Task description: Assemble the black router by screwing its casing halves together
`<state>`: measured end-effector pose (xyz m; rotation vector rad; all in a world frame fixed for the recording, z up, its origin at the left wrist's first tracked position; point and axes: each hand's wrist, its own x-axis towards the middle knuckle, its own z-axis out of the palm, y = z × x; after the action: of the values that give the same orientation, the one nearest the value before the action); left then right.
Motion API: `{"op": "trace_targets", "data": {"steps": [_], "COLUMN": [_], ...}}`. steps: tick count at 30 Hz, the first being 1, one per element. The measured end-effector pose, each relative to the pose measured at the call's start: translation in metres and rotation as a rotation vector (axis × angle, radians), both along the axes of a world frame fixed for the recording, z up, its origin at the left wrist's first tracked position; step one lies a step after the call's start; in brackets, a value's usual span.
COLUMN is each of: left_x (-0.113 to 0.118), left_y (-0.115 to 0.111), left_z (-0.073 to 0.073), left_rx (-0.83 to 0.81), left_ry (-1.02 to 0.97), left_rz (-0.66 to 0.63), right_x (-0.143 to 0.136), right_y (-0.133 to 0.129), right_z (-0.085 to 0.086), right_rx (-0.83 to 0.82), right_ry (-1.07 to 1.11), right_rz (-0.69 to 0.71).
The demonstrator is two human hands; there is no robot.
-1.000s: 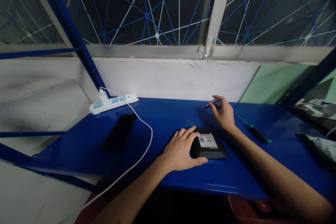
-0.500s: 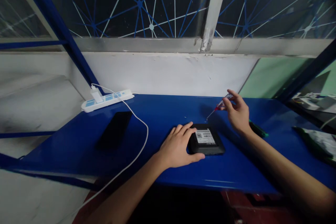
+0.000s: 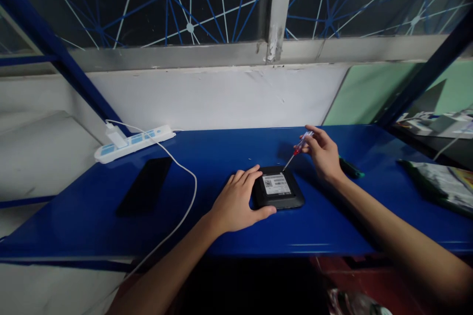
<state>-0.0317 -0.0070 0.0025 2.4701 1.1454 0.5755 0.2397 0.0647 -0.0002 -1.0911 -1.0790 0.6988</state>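
Observation:
A flat black device point(image 3: 294, 201) with a white label on its upper face lies on the blue table. My left hand point(image 3: 236, 200) grips its left side, fingers over the far edge and thumb along the near edge. In my right hand point(image 3: 322, 153) is a screwdriver point(image 3: 303, 141) with a clear handle and red collar, held tilted between thumb and fingers. Its thin shaft reaches down to the device's far edge, beside the label. Whether the tip sits in a screw is too small to tell.
A black phone-like slab point(image 3: 145, 186) lies on the left of the table point(image 3: 207, 150). Behind it is a white power strip point(image 3: 135, 143), whose white cable point(image 3: 192, 184) runs toward me. A dark green tool point(image 3: 351, 167) and a shiny packet point(image 3: 439, 184) lie on the right.
The screwdriver tip has come from beyond the device onto its far edge, and its shaft stands steeper. My left hand keeps its hold. The whole view has shifted somewhat.

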Motion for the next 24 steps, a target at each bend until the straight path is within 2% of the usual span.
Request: {"op": "trace_targets", "data": {"steps": [9, 19, 24], "left_x": [0.0002, 0.0005, 0.0011], "left_y": [0.0005, 0.0004, -0.0001], "left_z": [-0.0019, -0.0022, -0.0010], "left_rx": [0.012, 0.015, 0.022], "left_ry": [0.005, 0.003, 0.016], "left_rz": [0.000, 0.005, 0.006], "right_x": [-0.0008, -0.0010, -0.0027], "right_y": [-0.0015, -0.0065, -0.0095], "right_z": [0.0031, 0.0047, 0.0057], "right_rx": [0.015, 0.098, 0.110], "right_ry": [-0.006, -0.215, -0.238], "right_rz": [0.006, 0.010, 0.044]}}
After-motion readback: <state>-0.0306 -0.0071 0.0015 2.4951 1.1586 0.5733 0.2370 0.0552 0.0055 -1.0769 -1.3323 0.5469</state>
